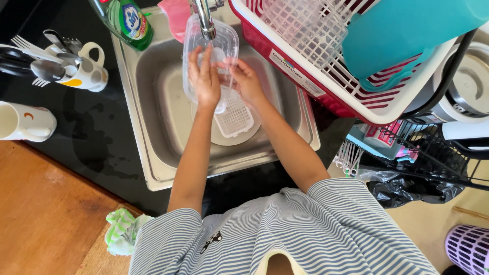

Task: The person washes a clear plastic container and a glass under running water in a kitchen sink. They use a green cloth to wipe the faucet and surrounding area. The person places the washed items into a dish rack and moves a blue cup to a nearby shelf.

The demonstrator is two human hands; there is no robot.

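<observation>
Both hands work over the steel sink (153,153), under the tap (205,20). The left hand (204,76) lies with fingers spread flat against a clear plastic container (224,46), and the right hand (244,81) pinches the container's lower edge from the other side. The container is held tilted above the basin, touching the tap spout. Below it a white slotted insert (235,118) rests on a round plate (224,138) in the sink bottom.

The basin walls leave little room sideways. On the right a red dish rack (305,76) overhangs the sink rim, just beside the right forearm, carrying a teal tub (407,30). At the back left rim stands a green soap bottle (127,20), with a pink cloth (175,15) next to the tap. On the dark wet table (91,137) to the left, well apart from the hands, sit a mug full of cutlery (76,69) and a white mug (25,122).
</observation>
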